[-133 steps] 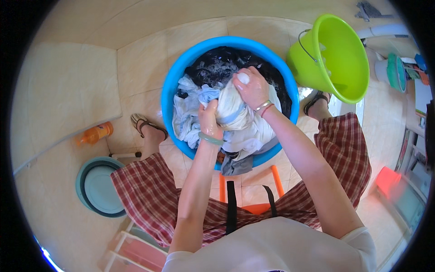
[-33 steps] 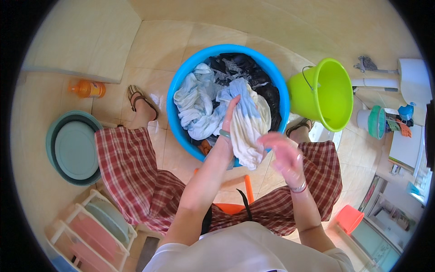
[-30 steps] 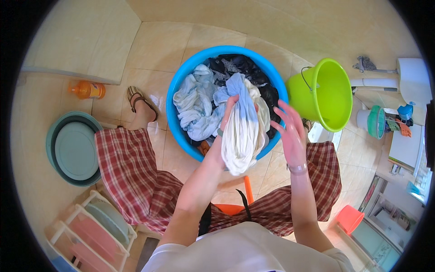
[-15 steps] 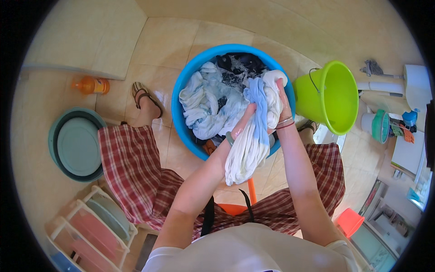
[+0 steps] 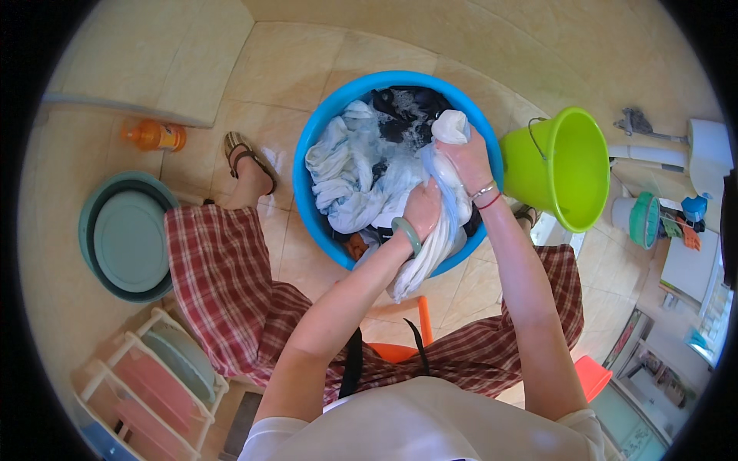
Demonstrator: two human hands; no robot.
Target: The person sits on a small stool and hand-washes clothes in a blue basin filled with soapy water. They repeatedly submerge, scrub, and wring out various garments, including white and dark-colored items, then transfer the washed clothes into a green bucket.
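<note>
Twisted tighter since half a second ago: one long white-and-pale-blue cloth [image 5: 442, 238], whose loose hanging folds are now drawn into a narrow rope; both hands have turned and closed in on it.

Item: left hand [image 5: 423, 206], wearing a green bangle [image 5: 407, 232]. Closed about the cloth's middle, knuckles uppermost; palm side hidden from where I stand.

Item: right hand [image 5: 467, 163], wearing a silver bracelet [image 5: 484, 189] and a red cord. Wrapped firmly round the upper end, a white bunch bulging beyond its fingers; its palm, too, is out of sight.

Location of cloth: held slantwise over the blue tub [image 5: 302, 165], lower tail hanging across the near rim.

Tub contents: pale wet garments [image 5: 338, 180] on the left; dark garments [image 5: 396, 127] under sudsy water at the far side; one brownish piece [image 5: 356, 246] near the front.

Surroundings: lime-green bucket [image 5: 526, 157], tilted to view, just beside the tub on the right; orange bottle [image 5: 157, 137] and grey-green basin [image 5: 91, 253] on the left; white rack [image 5: 115, 367] lower left; orange stool [image 5: 393, 352] between plaid-clad knees.

Obstructions: the hands cover much of the rope; the bucket and right arm mask most of the right foot.
</note>
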